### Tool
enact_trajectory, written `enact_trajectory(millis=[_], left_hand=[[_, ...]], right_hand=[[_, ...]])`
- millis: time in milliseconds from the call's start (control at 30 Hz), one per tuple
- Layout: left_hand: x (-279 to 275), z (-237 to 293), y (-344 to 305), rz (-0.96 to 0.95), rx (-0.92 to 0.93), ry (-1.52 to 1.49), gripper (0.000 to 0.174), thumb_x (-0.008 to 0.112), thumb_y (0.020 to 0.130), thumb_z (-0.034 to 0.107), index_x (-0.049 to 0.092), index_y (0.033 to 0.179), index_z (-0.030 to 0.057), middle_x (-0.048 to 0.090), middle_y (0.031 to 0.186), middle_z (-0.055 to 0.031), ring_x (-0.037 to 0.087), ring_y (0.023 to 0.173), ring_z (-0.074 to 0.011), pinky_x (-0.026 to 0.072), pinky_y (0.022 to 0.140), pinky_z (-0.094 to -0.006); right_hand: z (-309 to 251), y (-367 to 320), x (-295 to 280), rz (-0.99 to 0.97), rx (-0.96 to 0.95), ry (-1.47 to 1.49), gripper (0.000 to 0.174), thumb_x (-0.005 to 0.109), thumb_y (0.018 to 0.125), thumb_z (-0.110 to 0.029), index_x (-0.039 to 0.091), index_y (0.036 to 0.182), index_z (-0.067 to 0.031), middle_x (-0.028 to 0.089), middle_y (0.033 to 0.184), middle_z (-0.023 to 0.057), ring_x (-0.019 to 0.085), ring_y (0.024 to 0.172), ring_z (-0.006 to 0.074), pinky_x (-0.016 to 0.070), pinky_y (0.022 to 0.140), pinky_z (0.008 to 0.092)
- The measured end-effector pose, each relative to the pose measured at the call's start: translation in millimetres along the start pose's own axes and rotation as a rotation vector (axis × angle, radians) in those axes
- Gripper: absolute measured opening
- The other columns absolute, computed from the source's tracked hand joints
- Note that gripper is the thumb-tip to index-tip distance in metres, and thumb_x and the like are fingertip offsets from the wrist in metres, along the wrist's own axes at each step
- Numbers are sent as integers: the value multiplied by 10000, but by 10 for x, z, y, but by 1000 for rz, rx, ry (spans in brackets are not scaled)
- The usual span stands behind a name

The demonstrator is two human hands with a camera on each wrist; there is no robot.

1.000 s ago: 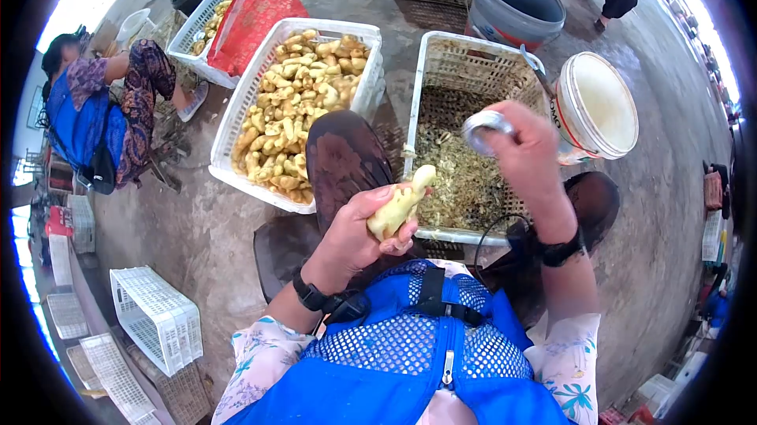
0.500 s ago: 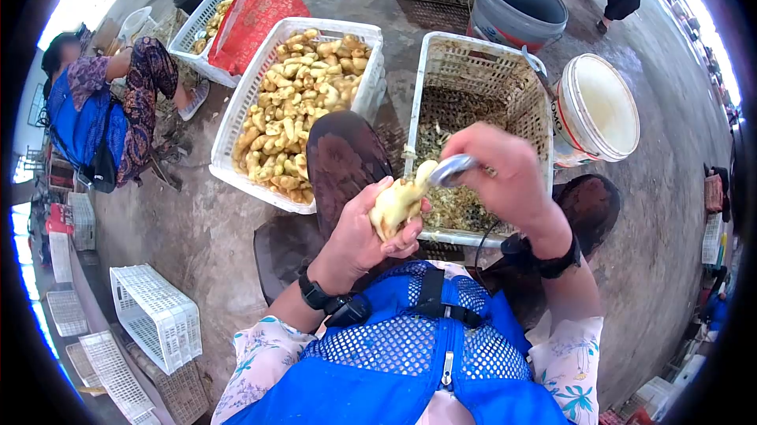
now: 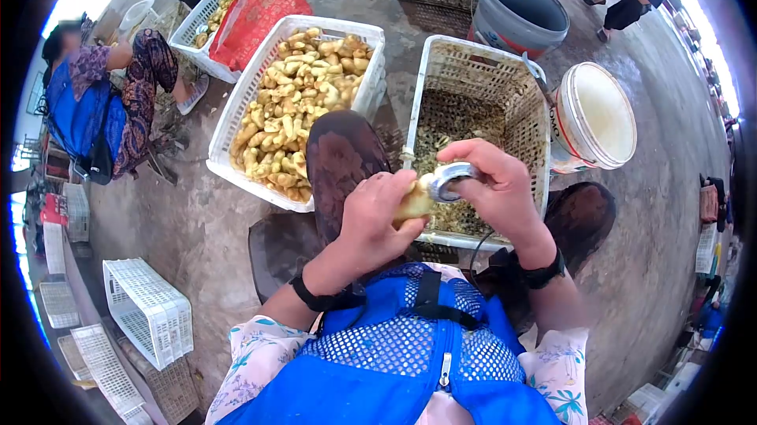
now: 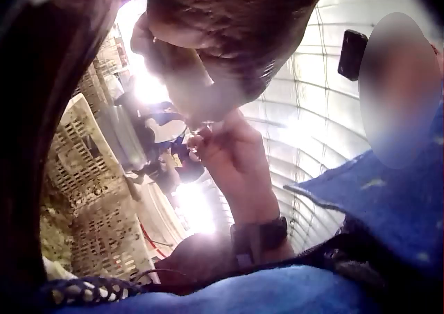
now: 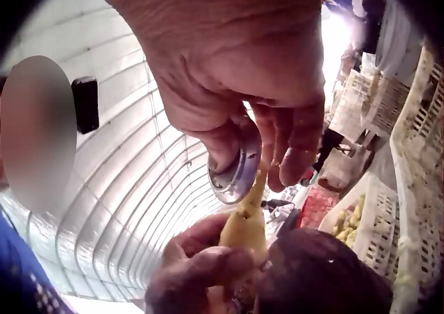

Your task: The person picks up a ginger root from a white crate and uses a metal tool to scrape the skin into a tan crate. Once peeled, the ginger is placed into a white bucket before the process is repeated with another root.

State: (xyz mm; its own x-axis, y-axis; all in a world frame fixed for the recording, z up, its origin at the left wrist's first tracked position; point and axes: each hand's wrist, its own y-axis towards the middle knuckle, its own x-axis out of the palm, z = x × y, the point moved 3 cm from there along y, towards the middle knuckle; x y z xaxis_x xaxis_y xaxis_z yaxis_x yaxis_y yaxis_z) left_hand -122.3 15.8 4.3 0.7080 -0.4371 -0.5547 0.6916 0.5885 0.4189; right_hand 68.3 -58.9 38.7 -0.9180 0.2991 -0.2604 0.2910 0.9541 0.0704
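My left hand (image 3: pixel 374 216) grips a pale yellow ginger root (image 3: pixel 415 203), thumb and fingers wrapped round its thick part. A shiny round metal ring (image 3: pixel 451 180) is held in my right hand (image 3: pixel 505 192), with the thumb inside it in the right wrist view. Its edge lies against the ginger's upper end (image 5: pixel 253 196). Below both hands stands a crate (image 3: pixel 418 102) with pale scrapings and dark bits over its bottom. In the left wrist view, the left hand (image 4: pixel 215 37) covers most of the ginger.
Left of my knee, a white crate (image 3: pixel 221 121) is heaped with ginger. A white bucket (image 3: pixel 603 113) and a grey bucket (image 3: pixel 520 15) stand right of and behind the scrapings crate. A red bag (image 3: pixel 260 15) leans on another crate. Someone sits at the left (image 3: pixel 87 117).
My right hand has come down and left, bringing the metal ring from above the crate onto the ginger. The left hand has turned over, its back now showing, and hides more of the root.
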Motion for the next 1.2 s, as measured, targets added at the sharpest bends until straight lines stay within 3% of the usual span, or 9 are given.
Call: enact_trajectory(millis=[100,233,467,633,733,900,1033,1067,1200], left_hand=[[25,48,-5,-54,55,84,574,854,753,100,615,1268,17,676,1003,-111,698,910,-244,548,785,-351],[27,-116,-81,-347,-567,-1017,547,821,813,137,624,1282,-64,684,1131,-64,651,984,-127,534,837,-293],[187,-129,-197,-514,-729,-1526,483,765,867,167,664,1272,-77,723,1051,-110,681,876,-158,567,827,-306],[39,-39,-46,-422,-656,-1044,461,739,881,145,662,1274,-83,728,1014,-130,705,863,-169,566,641,-258],[45,-10,-73,-531,-683,-1309,642,766,813,256,599,1311,-114,725,1045,-187,709,788,-204,565,630,-260],[211,-14,-169,-557,-682,-1647,656,764,850,203,550,1402,-78,672,1032,-134,656,734,-169,503,602,-246],[85,-77,-162,-411,-698,-1003,613,806,800,40,586,1365,-51,679,1037,-68,605,816,-105,507,728,-265],[83,-94,-146,-354,-557,-873,616,809,798,55,587,1362,-50,676,1027,-65,609,821,-117,509,735,-277],[149,-91,-76,-225,-208,-496,598,812,778,93,602,1324,-28,658,980,-84,629,834,-184,511,743,-326]], right_hand=[[-9,-15,1,-21,-33,-153,161,715,859,37,718,1014,-4,692,857,28,630,761,94,504,690,250],[-96,-37,-70,-58,10,24,172,710,849,44,730,1012,-8,732,913,45,682,841,93,522,730,241],[-254,-39,-83,-138,32,16,207,683,851,65,739,1036,-7,741,939,29,670,832,72,527,744,232],[-188,-39,-124,-100,9,39,185,687,868,58,730,1043,14,743,954,33,668,843,73,529,748,233],[-201,-62,-79,-133,12,66,173,692,873,50,728,1039,15,744,957,32,668,848,75,526,744,232],[-277,-64,-91,-145,-57,-79,221,675,844,73,739,1034,-20,748,951,32,677,849,91,528,744,244],[-227,-2,-401,173,-22,-176,191,655,833,64,726,991,-16,746,948,44,692,860,119,550,765,273],[-259,4,-429,183,-28,-165,188,666,819,60,721,985,-11,745,975,58,694,871,132,547,763,278],[-298,-81,-120,-77,-278,-287,190,710,769,48,696,954,10,710,980,86,679,863,179,525,735,304]])
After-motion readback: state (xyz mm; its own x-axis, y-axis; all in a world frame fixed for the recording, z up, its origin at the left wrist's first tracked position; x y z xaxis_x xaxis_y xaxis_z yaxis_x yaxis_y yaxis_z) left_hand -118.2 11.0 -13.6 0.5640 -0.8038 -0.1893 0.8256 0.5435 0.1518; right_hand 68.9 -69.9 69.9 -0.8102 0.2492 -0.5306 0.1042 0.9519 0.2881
